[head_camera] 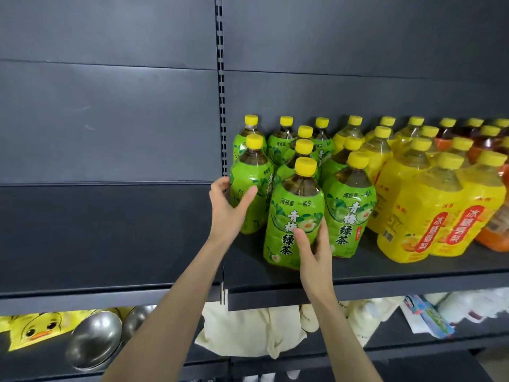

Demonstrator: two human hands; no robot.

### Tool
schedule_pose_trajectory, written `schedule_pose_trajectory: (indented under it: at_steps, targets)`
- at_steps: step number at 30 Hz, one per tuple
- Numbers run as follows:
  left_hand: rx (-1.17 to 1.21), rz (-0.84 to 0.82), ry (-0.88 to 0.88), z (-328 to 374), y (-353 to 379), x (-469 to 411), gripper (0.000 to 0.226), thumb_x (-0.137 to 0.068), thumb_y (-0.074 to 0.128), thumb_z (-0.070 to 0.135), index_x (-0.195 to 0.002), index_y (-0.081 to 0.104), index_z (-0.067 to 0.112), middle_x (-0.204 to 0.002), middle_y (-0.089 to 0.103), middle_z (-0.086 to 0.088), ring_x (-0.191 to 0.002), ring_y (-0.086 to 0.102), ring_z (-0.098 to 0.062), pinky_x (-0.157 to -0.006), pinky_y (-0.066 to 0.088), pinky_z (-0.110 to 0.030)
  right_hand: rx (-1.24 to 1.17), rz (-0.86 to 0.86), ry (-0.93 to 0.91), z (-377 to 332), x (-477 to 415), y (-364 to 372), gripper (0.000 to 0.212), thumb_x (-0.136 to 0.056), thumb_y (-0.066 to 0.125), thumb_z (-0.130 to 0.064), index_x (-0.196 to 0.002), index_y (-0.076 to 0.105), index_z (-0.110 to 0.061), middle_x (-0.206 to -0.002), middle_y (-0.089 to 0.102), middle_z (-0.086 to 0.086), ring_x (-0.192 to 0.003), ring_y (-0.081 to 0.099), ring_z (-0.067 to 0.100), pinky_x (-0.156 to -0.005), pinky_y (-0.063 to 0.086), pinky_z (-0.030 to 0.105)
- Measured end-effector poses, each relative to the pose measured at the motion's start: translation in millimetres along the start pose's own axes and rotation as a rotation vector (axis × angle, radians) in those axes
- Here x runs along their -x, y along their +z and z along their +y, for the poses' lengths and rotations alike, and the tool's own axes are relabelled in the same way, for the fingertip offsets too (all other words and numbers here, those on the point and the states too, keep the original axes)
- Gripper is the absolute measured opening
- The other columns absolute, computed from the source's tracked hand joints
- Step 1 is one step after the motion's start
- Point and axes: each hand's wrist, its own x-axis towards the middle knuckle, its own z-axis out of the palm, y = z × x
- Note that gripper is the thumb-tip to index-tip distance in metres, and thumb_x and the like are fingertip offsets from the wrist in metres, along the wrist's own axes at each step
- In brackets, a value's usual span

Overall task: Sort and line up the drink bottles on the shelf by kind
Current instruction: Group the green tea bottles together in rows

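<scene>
Several green-labelled tea bottles with yellow caps stand grouped on the dark shelf [385, 274]. My left hand [227, 209] curls round the leftmost green bottle [252, 186], thumb across its front and fingers behind its left side. My right hand [312, 252] grips the front green bottle [292, 216] low on its right side, thumb on the label. Another green bottle [348, 210] stands just right of it. Yellow-labelled bottles [429, 216] fill the shelf further right, and orange-labelled bottles [493, 235] stand at the far right.
A slotted upright post [220, 78] divides the shelving; the shelf bay left of it [110, 238] holds nothing. Below are steel bowls [95, 340], a yellow duck-print pack [33, 329], cream cloth bags [248, 329] and white packaged goods [429, 315].
</scene>
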Motion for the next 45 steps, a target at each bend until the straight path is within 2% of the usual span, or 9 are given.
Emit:
schedule_pose_trajectory:
  at_steps: [4,6,12,16,22,32,38,41,45]
  targets:
    - [-0.123,0.061,0.014,-10.1,4.9,-16.7,0.069,-0.064,0.082,0.046,-0.107,0.035,0.02,-0.118,0.043,-0.009,-0.111,0.048,-0.025,-0.098,0.044,-0.041,0.038,0.046,-0.01,2.4,-1.2,2.4,0.074,-0.083,0.058,-0.047,-0.149,0.03,-0.026,-0.146,0.045,-0.003,-0.132,0.043,0.008,-0.101,0.04,0.013]
    - [-0.178,0.043,0.035,-14.3,-0.3,-24.3,0.067,-0.066,0.082,0.046,-0.107,0.037,0.019,-0.114,0.047,-0.005,-0.107,0.051,-0.023,-0.094,0.046,-0.04,0.044,0.054,-0.018,3.4,-1.9,3.0,0.074,-0.083,0.057,-0.048,-0.148,0.031,-0.025,-0.145,0.046,-0.003,-0.131,0.044,0.009,-0.104,0.041,0.02]
    - [-0.038,-0.137,-0.02,-24.1,-19.4,-35.7,0.058,-0.087,0.061,0.04,-0.136,0.041,0.019,-0.122,0.057,0.01,-0.117,0.055,-0.01,-0.092,0.05,-0.024,0.038,0.078,0.002,5.7,-0.7,3.3,0.071,-0.081,0.058,-0.049,-0.145,0.032,-0.031,-0.14,0.048,-0.01,-0.12,0.045,-0.012,-0.086,0.04,0.001]
    - [0.027,-0.245,-0.048,-37.0,-20.9,-32.1,0.071,-0.091,0.061,0.027,-0.149,0.021,0.029,-0.135,0.053,0.004,-0.121,0.053,-0.008,-0.092,0.051,-0.026,0.049,0.074,-0.005,8.1,-0.3,1.4,0.075,-0.082,0.057,-0.05,-0.148,0.03,-0.028,-0.144,0.046,-0.007,-0.13,0.044,0.003,-0.093,0.04,0.004]
    - [-0.005,-0.135,-0.139,-37.3,-4.0,-46.3,0.064,-0.087,0.066,0.029,-0.142,0.038,0.012,-0.129,0.056,-0.005,-0.116,0.056,-0.018,-0.096,0.049,-0.034,0.062,0.058,-0.025,7.2,-1.0,0.9,0.072,-0.084,0.057,-0.048,-0.147,0.032,-0.025,-0.143,0.047,-0.003,-0.132,0.044,0.011,-0.11,0.039,0.039]
    - [0.057,-0.107,-0.163,-45.1,8.7,-72.1,0.06,-0.089,0.065,0.027,-0.14,0.038,0.014,-0.126,0.056,-0.004,-0.101,0.059,-0.009,-0.074,0.053,-0.018,0.066,0.072,-0.006,7.1,-1.8,1.6,0.076,-0.079,0.058,-0.054,-0.146,0.033,-0.027,-0.141,0.049,-0.005,-0.128,0.047,0.008,-0.104,0.043,0.027]
    - [-0.059,-0.17,-0.213,-34.2,-4.1,-56.2,0.071,-0.09,0.059,0.038,-0.148,0.026,0.013,-0.148,0.04,-0.005,-0.133,0.041,-0.018,-0.109,0.037,-0.035,0.053,0.063,-0.018,7.1,-0.4,0.8,0.072,-0.081,0.06,-0.052,-0.144,0.035,-0.027,-0.138,0.052,-0.006,-0.125,0.049,0.005,-0.098,0.045,0.02]
    - [-0.038,-0.066,-0.097,-28.7,-10.9,-17.1,0.051,-0.095,0.051,0.039,-0.138,0.043,0.013,-0.136,0.052,0.004,-0.126,0.047,-0.008,-0.097,0.039,-0.01,0.036,0.06,-0.014,6.1,3.2,-0.1,0.054,-0.078,0.067,-0.053,-0.123,0.043,-0.038,-0.124,0.058,-0.009,-0.113,0.057,0.001,-0.086,0.049,0.016]
    - [0.123,-0.103,-0.065,-16.7,-8.9,22.4,0.049,-0.092,0.037,0.059,-0.122,0.059,0.027,-0.119,0.065,0.013,-0.116,0.055,-0.002,-0.099,0.043,-0.024,0.024,0.001,-0.017,6.7,7.9,13.2,0.048,-0.073,0.068,-0.056,-0.111,0.044,-0.04,-0.112,0.064,-0.014,-0.105,0.061,0.002,-0.082,0.052,0.019]
